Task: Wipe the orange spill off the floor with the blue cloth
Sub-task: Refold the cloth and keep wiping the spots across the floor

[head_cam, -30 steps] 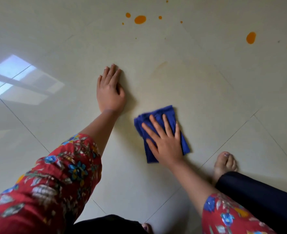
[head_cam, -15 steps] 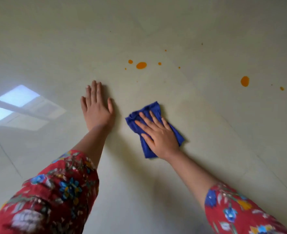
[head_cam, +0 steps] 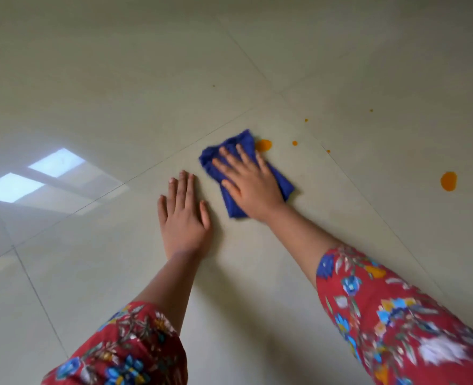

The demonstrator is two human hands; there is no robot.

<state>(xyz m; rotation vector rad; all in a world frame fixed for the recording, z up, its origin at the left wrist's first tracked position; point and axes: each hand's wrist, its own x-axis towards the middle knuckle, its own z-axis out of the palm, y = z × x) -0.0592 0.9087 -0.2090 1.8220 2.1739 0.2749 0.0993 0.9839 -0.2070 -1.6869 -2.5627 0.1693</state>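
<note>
Both hands lie flat: my right hand (head_cam: 250, 182) presses the blue cloth (head_cam: 284, 187), my left hand (head_cam: 184, 218) rests on the floor (head_cam: 90, 79). The cloth looks soft and light, so I judge a flat palm on its middle handles it best beside the orange spill (head_cam: 263, 145).

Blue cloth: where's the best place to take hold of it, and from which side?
Judging by its pose, the far bunched end of the blue cloth, pinched from above: the right hand lies flat on the middle, and the rest lies flat on the floor.
</note>
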